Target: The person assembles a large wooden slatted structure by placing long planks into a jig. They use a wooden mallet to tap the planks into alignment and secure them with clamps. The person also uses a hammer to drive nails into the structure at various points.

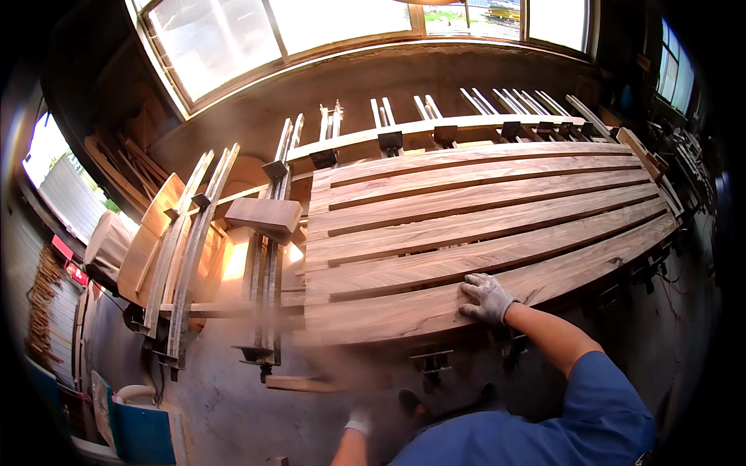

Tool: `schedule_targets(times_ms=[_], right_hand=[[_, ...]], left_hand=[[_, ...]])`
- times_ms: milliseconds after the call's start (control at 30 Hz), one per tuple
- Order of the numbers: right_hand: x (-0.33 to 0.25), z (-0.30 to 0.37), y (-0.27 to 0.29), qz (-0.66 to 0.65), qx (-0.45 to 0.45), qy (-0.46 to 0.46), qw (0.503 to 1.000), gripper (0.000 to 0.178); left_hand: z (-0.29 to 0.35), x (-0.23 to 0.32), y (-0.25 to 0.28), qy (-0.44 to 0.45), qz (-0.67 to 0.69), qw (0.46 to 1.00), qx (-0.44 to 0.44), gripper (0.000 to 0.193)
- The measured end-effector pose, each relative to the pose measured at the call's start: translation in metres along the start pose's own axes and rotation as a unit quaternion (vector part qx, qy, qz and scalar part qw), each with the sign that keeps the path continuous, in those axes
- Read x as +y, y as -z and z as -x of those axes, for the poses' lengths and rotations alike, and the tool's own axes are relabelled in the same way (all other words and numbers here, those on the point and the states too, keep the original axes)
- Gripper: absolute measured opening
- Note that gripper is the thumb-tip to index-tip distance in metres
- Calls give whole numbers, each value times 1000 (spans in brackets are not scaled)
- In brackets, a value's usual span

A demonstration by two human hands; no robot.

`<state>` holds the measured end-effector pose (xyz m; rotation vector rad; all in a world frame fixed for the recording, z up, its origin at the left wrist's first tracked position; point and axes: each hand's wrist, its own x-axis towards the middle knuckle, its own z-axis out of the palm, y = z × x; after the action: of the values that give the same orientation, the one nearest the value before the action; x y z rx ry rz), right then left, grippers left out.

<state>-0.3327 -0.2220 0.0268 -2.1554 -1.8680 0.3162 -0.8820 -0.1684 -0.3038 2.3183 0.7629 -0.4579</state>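
A large slatted wooden panel (474,278), made of pale brown boards with long gaps between them, lies across metal bar clamps in front of me. My right hand (487,298), in a whitish work glove, rests on the nearest board with its fingers spread, gripping nothing. Low in the view, in front of my body, is my left hand (359,422), also gloved. It is blurred, and whether it holds anything does not show. A dusty haze blurs the panel's near left corner, close above this hand.
Several bar clamps (186,256) stand to the left of the panel, and a wooden block (264,215) lies on one pair. A pale rail (435,124) runs behind the panel under the windows. A blue-green board (144,433) stands at lower left, near a short wooden piece (307,384).
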Motion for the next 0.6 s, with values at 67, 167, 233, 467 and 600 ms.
schedule_targets(times_ms=[67,167,233,467,600], right_hand=[[28,26,1,16,-6,-46,999,73],[26,14,-4,35,-29,-40,998,74],[11,10,-4,65,-49,-66,994,76],[22,147,76,-129,152,106,974,56],[86,224,102,-108,165,27,980,55]], left_hand=[[-2,126,45,13,474,879,45,38],[37,251,101,20,468,883,30,34],[52,289,114,17,520,854,12,33],[42,367,84,62,550,833,-16,31],[18,474,121,-4,471,881,-41,30]])
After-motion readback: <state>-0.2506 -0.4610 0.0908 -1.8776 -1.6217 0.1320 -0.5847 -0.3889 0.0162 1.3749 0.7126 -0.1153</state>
